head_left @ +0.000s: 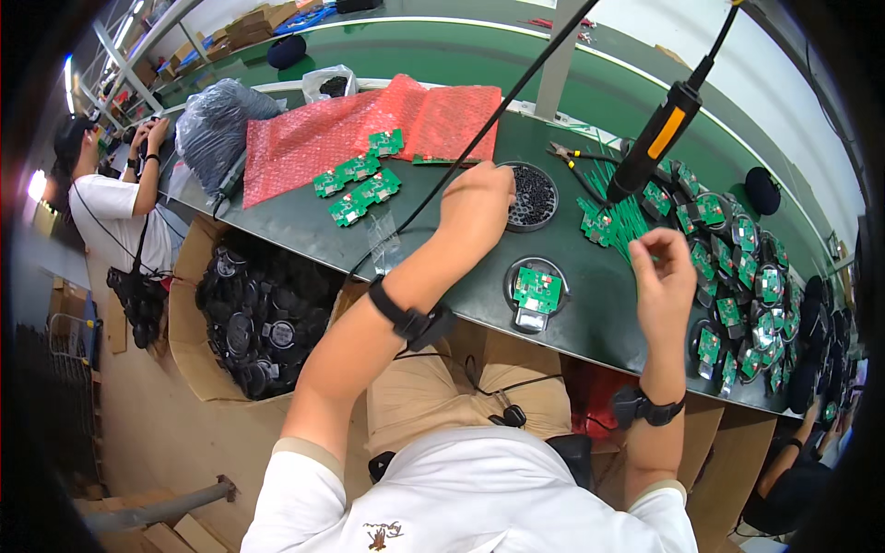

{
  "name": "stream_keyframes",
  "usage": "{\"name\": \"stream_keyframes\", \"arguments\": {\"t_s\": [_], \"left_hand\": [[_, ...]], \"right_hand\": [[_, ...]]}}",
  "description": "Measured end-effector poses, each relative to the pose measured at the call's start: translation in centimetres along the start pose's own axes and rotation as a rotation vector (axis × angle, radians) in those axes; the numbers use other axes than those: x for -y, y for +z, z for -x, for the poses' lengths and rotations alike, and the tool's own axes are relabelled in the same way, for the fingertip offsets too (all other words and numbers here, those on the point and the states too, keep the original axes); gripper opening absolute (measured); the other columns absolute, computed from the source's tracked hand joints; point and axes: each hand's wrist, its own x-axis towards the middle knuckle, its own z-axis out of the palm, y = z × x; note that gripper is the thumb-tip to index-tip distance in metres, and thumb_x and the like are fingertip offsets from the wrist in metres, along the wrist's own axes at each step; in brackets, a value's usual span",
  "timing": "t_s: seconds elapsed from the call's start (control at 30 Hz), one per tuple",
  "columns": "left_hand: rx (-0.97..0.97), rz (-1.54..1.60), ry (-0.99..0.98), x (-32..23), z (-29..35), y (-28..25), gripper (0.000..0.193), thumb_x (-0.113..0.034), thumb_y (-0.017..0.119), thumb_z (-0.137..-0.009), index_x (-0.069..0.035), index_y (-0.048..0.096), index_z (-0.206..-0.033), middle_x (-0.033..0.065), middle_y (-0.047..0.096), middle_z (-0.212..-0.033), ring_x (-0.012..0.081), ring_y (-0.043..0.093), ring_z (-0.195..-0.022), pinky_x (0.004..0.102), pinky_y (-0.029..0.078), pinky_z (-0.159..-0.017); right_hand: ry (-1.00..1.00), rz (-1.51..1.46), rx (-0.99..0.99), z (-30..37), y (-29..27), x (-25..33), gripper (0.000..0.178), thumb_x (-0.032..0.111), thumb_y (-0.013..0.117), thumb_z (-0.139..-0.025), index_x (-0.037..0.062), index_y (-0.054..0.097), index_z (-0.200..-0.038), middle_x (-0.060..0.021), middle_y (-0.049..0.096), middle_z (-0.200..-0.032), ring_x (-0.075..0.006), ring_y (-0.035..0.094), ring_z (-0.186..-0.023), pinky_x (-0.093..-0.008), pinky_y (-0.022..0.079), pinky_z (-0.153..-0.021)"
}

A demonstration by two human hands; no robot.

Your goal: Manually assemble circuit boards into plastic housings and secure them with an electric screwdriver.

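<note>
My left hand reaches to the rim of a round dish of small black parts. Its fingers are curled together, and whatever they hold is hidden. At the near ends of a bundle of thin green wires, my right hand has thumb and fingers drawn together on a green wire. Between the hands, a round black housing lies on the bench with a green circuit board on it. A black and yellow electric screwdriver hangs over the wires, its tip near a loose board.
Housings with green boards are heaped at the right. Pliers lie behind the wires. Several boards rest by red bubble wrap. A carton of black housings stands below left. A co-worker is at far left.
</note>
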Motion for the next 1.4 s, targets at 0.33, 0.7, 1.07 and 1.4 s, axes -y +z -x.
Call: {"name": "stream_keyframes", "arguments": {"t_s": [0.33, 0.7, 1.07, 1.4], "left_hand": [[0.229, -0.097, -0.209, 0.3, -3.5, 3.2, 0.010, -0.021, 0.084, -0.089, -0.012, 0.080, -0.090, 0.0139, 0.075, -0.107, 0.0361, 0.073, -0.107, 0.0497, 0.058, -0.090], [0.046, 0.252, -0.145, 0.2, -0.7, 2.0, 0.011, -0.011, 0.079, -0.093, -0.004, 0.072, -0.098, 0.0130, 0.077, -0.095, 0.0334, 0.075, -0.091, 0.0447, 0.058, -0.082], [0.081, 0.606, -0.107, -1.0, 6.0, -1.0, 0.014, -0.003, 0.083, -0.088, -0.003, 0.081, -0.101, 0.0052, 0.077, -0.090, 0.0135, 0.065, -0.075, 0.0309, 0.054, -0.073], [0.035, 0.632, -0.013, -2.8, 9.1, -1.2, 0.023, 0.002, 0.082, -0.085, -0.004, 0.083, -0.107, 0.0078, 0.078, -0.092, 0.0181, 0.067, -0.078, 0.0326, 0.054, -0.073]], "right_hand": [[-0.127, -0.539, 0.266, -6.9, 1.8, 2.8, 0.060, 0.015, 0.075, -0.103, -0.0015, 0.050, -0.155, -0.0154, 0.072, -0.129, -0.0270, 0.069, -0.124, -0.0411, 0.052, -0.110], [-0.125, -0.784, 0.521, -8.6, 2.5, 2.0, 0.058, 0.010, 0.079, -0.093, 0.0001, 0.050, -0.143, -0.0068, 0.063, -0.090, -0.0142, 0.059, -0.072, -0.0291, 0.049, -0.067], [-0.147, -0.808, 0.563, -6.6, 4.3, 5.0, 0.044, 0.022, 0.073, -0.099, 0.0017, 0.054, -0.134, -0.0063, 0.057, -0.094, -0.0194, 0.066, -0.085, -0.0389, 0.062, -0.075], [-0.063, -0.856, 0.327, -4.4, 7.7, 7.4, 0.031, 0.010, 0.070, -0.098, -0.0017, 0.059, -0.125, -0.0037, 0.053, -0.076, -0.0127, 0.051, -0.059, -0.0299, 0.042, -0.055]]}}
